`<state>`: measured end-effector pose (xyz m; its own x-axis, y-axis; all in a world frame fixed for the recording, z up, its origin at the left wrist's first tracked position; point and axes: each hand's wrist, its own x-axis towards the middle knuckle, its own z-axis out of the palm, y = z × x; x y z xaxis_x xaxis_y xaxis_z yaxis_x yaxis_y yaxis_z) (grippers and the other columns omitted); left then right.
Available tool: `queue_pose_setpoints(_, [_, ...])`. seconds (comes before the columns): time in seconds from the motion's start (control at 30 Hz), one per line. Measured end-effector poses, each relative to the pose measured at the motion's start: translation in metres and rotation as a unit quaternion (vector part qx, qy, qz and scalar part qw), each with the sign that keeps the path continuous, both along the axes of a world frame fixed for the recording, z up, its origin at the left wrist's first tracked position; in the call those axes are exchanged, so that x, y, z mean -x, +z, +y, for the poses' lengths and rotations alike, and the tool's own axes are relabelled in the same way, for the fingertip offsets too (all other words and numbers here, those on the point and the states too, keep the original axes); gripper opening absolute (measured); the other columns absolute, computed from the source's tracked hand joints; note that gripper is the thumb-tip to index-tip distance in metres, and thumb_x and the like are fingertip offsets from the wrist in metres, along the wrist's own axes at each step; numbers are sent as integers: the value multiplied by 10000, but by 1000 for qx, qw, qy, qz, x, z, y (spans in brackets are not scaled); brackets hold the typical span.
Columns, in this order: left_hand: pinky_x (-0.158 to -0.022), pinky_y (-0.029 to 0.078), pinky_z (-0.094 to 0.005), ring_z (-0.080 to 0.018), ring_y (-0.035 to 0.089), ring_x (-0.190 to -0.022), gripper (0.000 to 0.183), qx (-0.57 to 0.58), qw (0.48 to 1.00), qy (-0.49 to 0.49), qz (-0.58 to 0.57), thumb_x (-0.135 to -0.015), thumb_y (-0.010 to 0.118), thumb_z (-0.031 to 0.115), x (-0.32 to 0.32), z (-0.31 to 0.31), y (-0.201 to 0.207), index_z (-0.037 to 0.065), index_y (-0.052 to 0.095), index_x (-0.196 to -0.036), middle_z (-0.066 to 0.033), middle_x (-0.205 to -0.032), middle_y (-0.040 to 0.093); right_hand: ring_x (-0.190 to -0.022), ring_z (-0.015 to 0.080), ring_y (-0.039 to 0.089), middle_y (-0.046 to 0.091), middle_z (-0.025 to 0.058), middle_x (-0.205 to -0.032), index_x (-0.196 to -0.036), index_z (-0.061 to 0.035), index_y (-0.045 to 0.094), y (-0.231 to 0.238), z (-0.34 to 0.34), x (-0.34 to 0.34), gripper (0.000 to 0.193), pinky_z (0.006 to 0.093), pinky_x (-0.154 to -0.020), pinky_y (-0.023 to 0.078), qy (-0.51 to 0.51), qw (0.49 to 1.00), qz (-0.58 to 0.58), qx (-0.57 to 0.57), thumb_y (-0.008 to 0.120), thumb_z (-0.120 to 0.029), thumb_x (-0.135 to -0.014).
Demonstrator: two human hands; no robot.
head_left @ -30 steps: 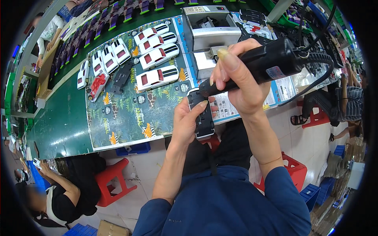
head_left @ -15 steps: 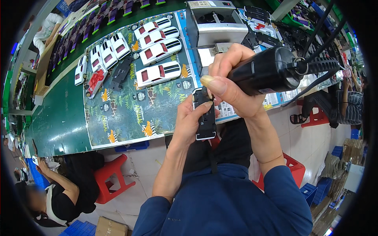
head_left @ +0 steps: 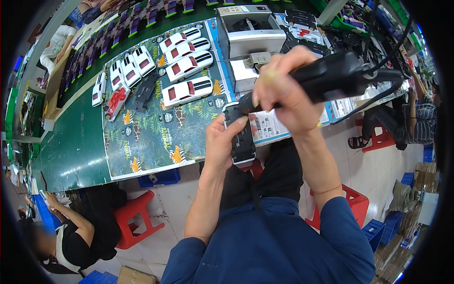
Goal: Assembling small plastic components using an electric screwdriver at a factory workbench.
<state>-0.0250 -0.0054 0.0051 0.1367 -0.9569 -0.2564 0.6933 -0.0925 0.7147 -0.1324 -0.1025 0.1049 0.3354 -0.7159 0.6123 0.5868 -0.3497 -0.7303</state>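
Observation:
My left hand is closed around a toy car, turned underside up. Its black base faces me and a white edge shows round it. The thumb lies on the base. In my right hand, blurred by motion, is a black corded electric screwdriver. The dark nose of the tool slants down to the far end of the car's base. Whether its bit touches a screw is hidden. Left of the hands, several white toy cars with black stripes stand on the patterned mat.
A black car base and a red-and-white car part lie on the mat. A metal box-shaped machine stands behind my hands. Black parts lie right of it. A cable trails from the screwdriver. Another person sits at lower left.
The screwdriver has swung to a flatter slant, and its nose has come over the far end of the car. My left hand and the car have shifted slightly left.

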Motion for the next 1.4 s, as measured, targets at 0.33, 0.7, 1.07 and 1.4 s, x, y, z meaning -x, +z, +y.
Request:
queue_pose_setpoints(0.33, [-908,562,-568,-426,566,-1195,673,48,996,1,76,-752,598,-134,-7,11,-9,46,404,-1371,-222,-1363,508,-454,84,560,588,19,-568,-783,-30,652,19,-56,11,134,210,-456,453,-165,982,-3,94,762,-85,-834])
queue_pose_setpoints(0.7, [-871,579,-567,-390,630,-1080,672,17,990,62,126,-696,487,-146,-10,4,-16,38,427,-1339,-244,-1288,555,-434,82,535,559,6,-530,-745,-38,630,22,-60,-5,189,226,-452,428,-189,964,162,97,746,-153,-840])
queue_pose_setpoints(1.07, [-807,589,-452,-256,627,-1045,601,24,983,72,168,-737,544,-161,-12,-4,-28,37,448,-1296,-167,-1240,581,-454,136,466,469,57,-623,-880,-36,465,12,36,21,128,300,-491,466,60,994,80,-46,571,-104,-902])
queue_pose_setpoints(1.4, [-851,572,-424,-254,639,-993,530,15,972,57,226,-723,529,-135,-10,-9,-26,-5,508,-1236,-160,-1180,601,-474,107,507,544,64,-627,-810,-45,494,-6,36,7,247,276,-509,484,25,988,151,-21,738,-79,-815])
